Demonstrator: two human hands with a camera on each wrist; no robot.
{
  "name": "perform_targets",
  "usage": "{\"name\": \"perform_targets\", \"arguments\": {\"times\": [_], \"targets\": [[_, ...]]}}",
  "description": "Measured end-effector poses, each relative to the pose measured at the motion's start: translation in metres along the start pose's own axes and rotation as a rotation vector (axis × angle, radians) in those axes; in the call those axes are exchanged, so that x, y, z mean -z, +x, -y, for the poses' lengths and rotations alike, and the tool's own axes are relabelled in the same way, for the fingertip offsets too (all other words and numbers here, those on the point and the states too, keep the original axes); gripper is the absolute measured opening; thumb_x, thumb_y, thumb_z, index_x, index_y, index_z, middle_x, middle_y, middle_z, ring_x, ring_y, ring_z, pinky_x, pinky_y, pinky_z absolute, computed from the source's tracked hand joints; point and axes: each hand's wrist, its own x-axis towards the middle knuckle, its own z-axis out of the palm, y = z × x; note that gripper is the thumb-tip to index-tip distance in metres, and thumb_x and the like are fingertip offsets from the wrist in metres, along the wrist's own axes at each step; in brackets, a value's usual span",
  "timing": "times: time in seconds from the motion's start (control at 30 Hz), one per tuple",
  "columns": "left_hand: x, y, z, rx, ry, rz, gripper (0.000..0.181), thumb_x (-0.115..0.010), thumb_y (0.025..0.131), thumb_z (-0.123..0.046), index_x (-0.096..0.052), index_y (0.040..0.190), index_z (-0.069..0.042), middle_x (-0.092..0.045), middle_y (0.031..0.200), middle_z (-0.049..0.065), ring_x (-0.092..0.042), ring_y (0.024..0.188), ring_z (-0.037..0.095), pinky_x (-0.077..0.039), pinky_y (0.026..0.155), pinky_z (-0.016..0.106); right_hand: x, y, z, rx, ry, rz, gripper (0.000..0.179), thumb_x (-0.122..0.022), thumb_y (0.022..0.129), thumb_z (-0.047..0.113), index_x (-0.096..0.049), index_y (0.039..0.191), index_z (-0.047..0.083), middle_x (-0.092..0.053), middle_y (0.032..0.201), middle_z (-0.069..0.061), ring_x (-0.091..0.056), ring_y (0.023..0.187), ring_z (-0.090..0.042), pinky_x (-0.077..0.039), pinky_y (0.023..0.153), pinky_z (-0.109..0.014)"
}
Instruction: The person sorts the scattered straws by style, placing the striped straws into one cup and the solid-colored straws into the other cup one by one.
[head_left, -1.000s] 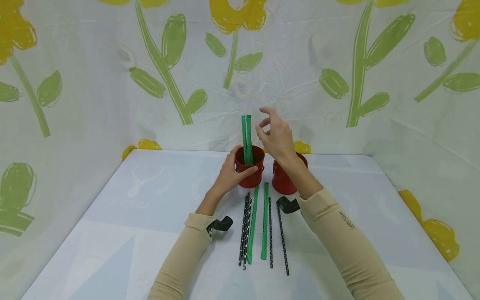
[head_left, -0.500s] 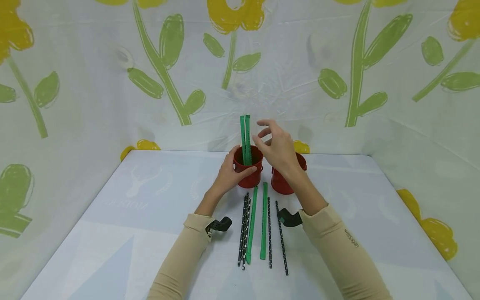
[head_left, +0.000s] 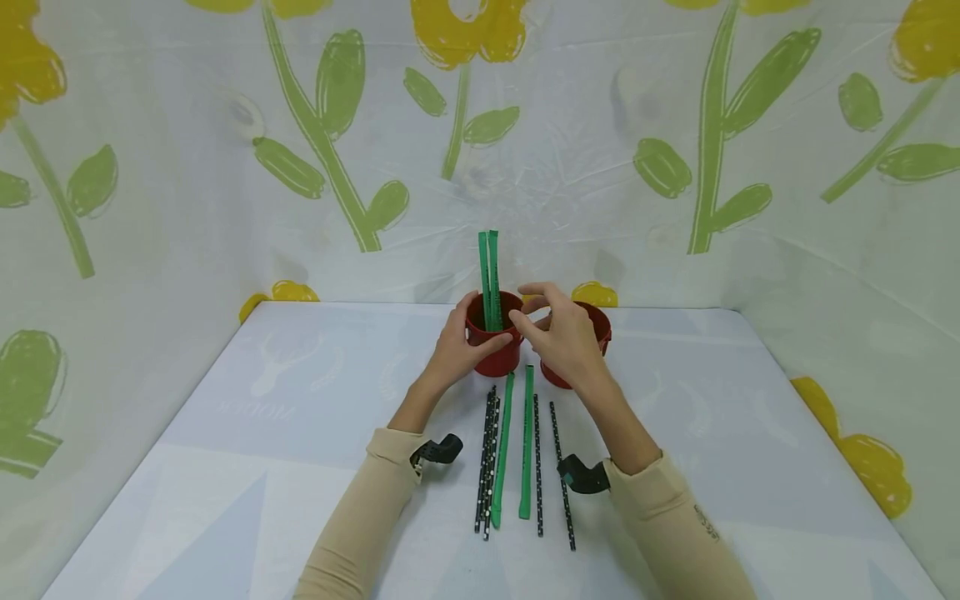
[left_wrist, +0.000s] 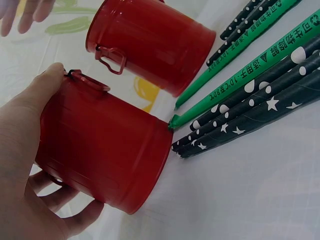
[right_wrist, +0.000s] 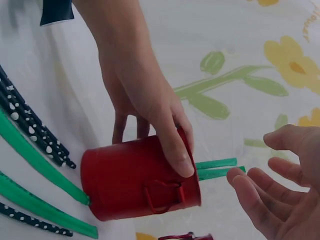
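My left hand grips a small red metal bucket, thumb on its near side and fingers round the far side. Two green-wrapped straws stand upright in that bucket. Just right of its rim hovers my right hand, fingers loosely bent with nothing between them. Behind that hand, a second red bucket is partly hidden in the head view; its interior cannot be made out. On the table in front lie two more green-wrapped straws and several black straws with white dots or stars.
Two single black straws lie to the right, one beside the green straw and another partly under the right wrist camera. The white table ends at a flower-printed curtain behind the buckets.
My right hand has come down from beside the tops of the standing green straws to the height of the bucket rims. The left hand and its bucket have stayed put.
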Motion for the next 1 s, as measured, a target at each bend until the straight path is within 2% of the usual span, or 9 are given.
{"name": "perform_targets", "arguments": {"times": [0.27, 0.4, 0.7, 1.0], "targets": [[-0.001, 0.002, 0.002, -0.031, -0.003, -0.006, 0.089, -0.072, 0.084, -0.048, -0.022, 0.154, -0.022, -0.043, 0.144, 0.003, -0.045, 0.13, 0.02, -0.05, 0.102, 0.047, -0.004, -0.015, -0.015, -0.041, -0.051, 0.022, 0.03, -0.066, 0.094, 0.033, -0.064, 0.118, 0.016, -0.073, 0.099, -0.007, -0.067, 0.073, -0.019, -0.059, 0.063, -0.03], [-0.002, 0.003, 0.003, -0.045, 0.001, -0.01, 0.088, -0.072, 0.085, -0.047, -0.022, 0.154, -0.023, -0.043, 0.145, 0.003, -0.045, 0.13, 0.02, -0.051, 0.102, 0.046, -0.007, -0.022, -0.022, -0.066, -0.047, 0.057, 0.028, -0.065, 0.094, 0.033, -0.067, 0.115, 0.014, -0.073, 0.095, -0.006, -0.066, 0.069, -0.018, -0.058, 0.063, -0.028], [-0.003, 0.001, 0.004, -0.032, 0.009, -0.014, 0.088, -0.072, 0.084, -0.048, -0.022, 0.153, -0.029, -0.042, 0.146, 0.003, -0.044, 0.132, 0.019, -0.049, 0.105, 0.046, -0.018, -0.033, -0.036, -0.15, -0.004, 0.154, 0.031, -0.066, 0.093, 0.033, -0.068, 0.116, 0.013, -0.072, 0.087, -0.009, -0.07, 0.068, -0.021, -0.059, 0.066, -0.028], [-0.003, -0.001, 0.005, -0.036, 0.015, -0.018, 0.089, -0.072, 0.084, -0.048, -0.022, 0.154, -0.024, -0.042, 0.147, 0.004, -0.044, 0.134, 0.021, -0.048, 0.106, 0.047, -0.024, -0.034, -0.04, -0.211, 0.0, 0.218, 0.037, -0.068, 0.092, 0.033, -0.067, 0.121, 0.011, -0.073, 0.09, -0.01, -0.071, 0.068, -0.022, -0.06, 0.069, -0.031]]}}
